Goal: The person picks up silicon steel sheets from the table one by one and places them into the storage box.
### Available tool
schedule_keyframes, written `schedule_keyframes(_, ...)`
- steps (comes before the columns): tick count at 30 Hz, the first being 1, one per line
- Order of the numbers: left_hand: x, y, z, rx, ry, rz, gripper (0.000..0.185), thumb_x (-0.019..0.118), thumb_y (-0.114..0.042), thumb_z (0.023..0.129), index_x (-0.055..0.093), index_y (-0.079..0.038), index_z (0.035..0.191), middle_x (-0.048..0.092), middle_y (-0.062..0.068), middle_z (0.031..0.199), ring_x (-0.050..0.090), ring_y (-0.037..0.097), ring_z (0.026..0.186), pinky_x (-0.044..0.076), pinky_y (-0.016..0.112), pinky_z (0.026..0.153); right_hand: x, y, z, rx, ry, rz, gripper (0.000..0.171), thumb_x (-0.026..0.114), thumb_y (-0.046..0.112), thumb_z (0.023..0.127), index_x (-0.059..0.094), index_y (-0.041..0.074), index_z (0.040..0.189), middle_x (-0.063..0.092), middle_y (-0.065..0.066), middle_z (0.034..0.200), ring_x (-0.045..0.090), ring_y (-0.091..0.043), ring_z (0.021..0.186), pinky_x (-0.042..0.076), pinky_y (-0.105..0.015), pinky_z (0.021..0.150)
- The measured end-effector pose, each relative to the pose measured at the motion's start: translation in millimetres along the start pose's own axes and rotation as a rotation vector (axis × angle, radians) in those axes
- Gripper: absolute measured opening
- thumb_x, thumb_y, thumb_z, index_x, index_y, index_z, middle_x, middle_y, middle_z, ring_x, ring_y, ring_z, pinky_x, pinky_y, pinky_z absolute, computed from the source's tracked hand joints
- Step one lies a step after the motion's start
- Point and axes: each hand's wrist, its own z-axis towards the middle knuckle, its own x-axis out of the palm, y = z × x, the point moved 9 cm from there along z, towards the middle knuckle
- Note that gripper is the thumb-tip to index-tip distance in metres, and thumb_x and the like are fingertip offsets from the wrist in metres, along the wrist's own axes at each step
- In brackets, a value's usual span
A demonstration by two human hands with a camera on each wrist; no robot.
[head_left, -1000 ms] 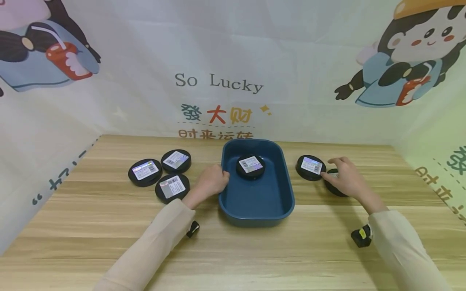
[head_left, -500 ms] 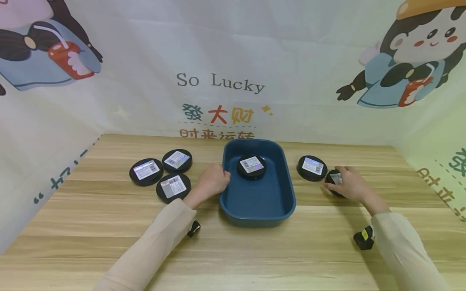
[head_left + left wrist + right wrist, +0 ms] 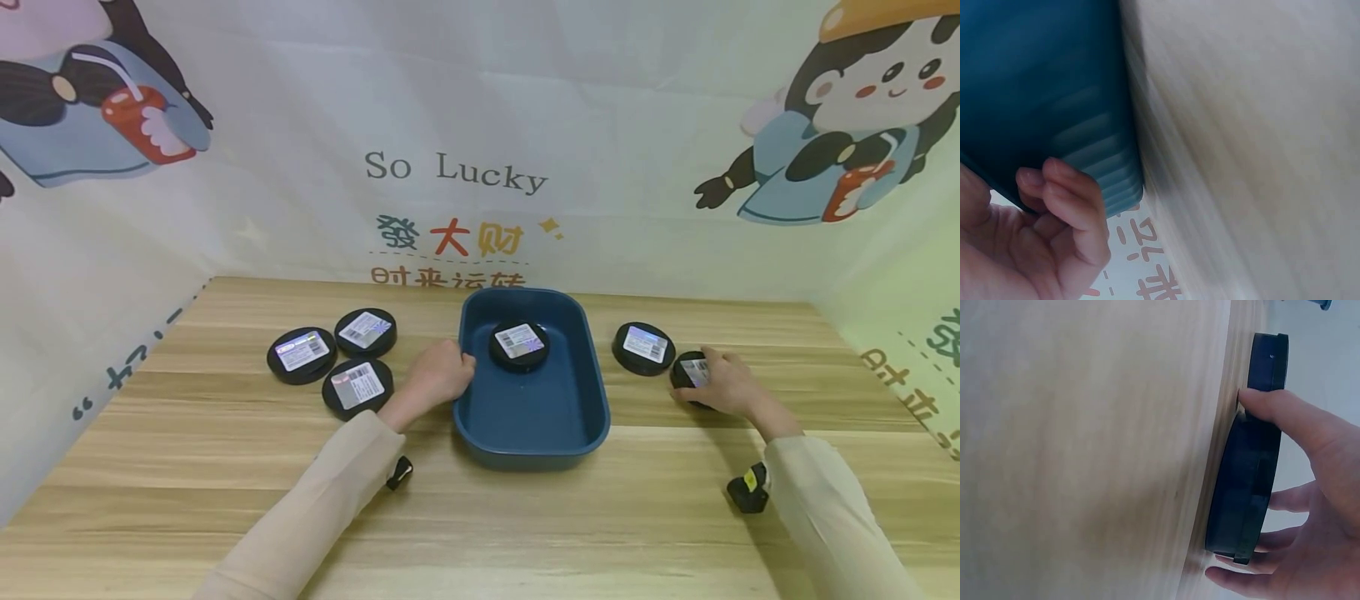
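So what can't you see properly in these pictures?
- Label print on the black discs: too small in the head view.
- Disc under the right hand: mostly covered by fingers; right wrist view shows only its edge.
- Left hand on the blue tray: left wrist view is blurred.

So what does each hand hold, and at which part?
The right hand grips a black round tin by its side edge, thumb opposite the fingers. The left hand holds the blue tray at its left rim.
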Motion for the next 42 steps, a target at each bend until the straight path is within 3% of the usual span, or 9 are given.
schedule_keyframes(10, 0.4, 0.1, -0.3, 0.003, 0.007, -0.010, 0.029, 0.044, -0.015, 0.085, 0.048, -0.007, 0.057, 0.050, 0.010, 0.063, 0.049, 0.023, 0.056, 0.036, 0.028, 0.049, -0.1, -5.0, 1.5, 0.043, 0.001, 0.012, 0.093, 0.062, 0.043, 0.075, 0.020, -0.021, 0.127, 0.032, -0.047, 0.112, 0.036, -0.055, 0.101, 0.037, -0.058, 0.078)
schedule_keyframes(23, 1.8, 1.8, 1.4, -0.003, 0.010, -0.004, 0.028, 0.043, -0.016, 0.086, 0.050, -0.006, 0.060, 0.050, 0.010, 0.064, 0.049, 0.022, 0.056, 0.036, 0.029, 0.050, -2.8, -7.0, 1.8, 0.028, -0.035, -0.016, 0.093, 0.067, 0.043, 0.071, 0.027, -0.026, 0.119, 0.041, -0.043, 0.103, 0.041, -0.051, 0.095, 0.039, -0.054, 0.076)
schedule_keyframes(29, 2.1, 1.8, 1.7, -0.003, 0.005, -0.009, 0.028, 0.043, -0.016, 0.085, 0.049, -0.007, 0.059, 0.050, 0.010, 0.064, 0.049, 0.022, 0.056, 0.035, 0.028, 0.049, -6.5, -5.9, 0.5, 0.024, -0.065, -0.011, 0.079, 0.069, 0.043, 0.068, 0.041, -0.023, 0.103, 0.051, -0.031, 0.084, 0.049, -0.037, 0.076, 0.043, -0.042, 0.064)
schedule_keyframes(34, 2.6, 2.7, 1.4, -0.016, 0.011, -0.006, 0.028, 0.043, -0.016, 0.085, 0.049, -0.007, 0.059, 0.050, 0.010, 0.064, 0.049, 0.022, 0.056, 0.035, 0.028, 0.049, -8.4, -6.0, -3.6, 0.035, -0.044, 0.031, 0.065, 0.069, 0.042, 0.068, 0.046, -0.015, 0.088, 0.050, -0.019, 0.072, 0.047, -0.026, 0.064, 0.039, -0.031, 0.053)
schedule_keyframes(42, 1.5, 2.0, 0.6, -0.006, 0.000, -0.001, 0.028, 0.043, -0.016, 0.084, 0.047, -0.008, 0.058, 0.051, 0.010, 0.063, 0.049, 0.022, 0.056, 0.036, 0.029, 0.049, -12.1, -5.2, -9.2, 0.052, -0.013, 0.040, 0.066, 0.069, 0.043, 0.069, 0.045, -0.016, 0.089, 0.050, -0.020, 0.075, 0.047, -0.027, 0.067, 0.040, -0.031, 0.054)
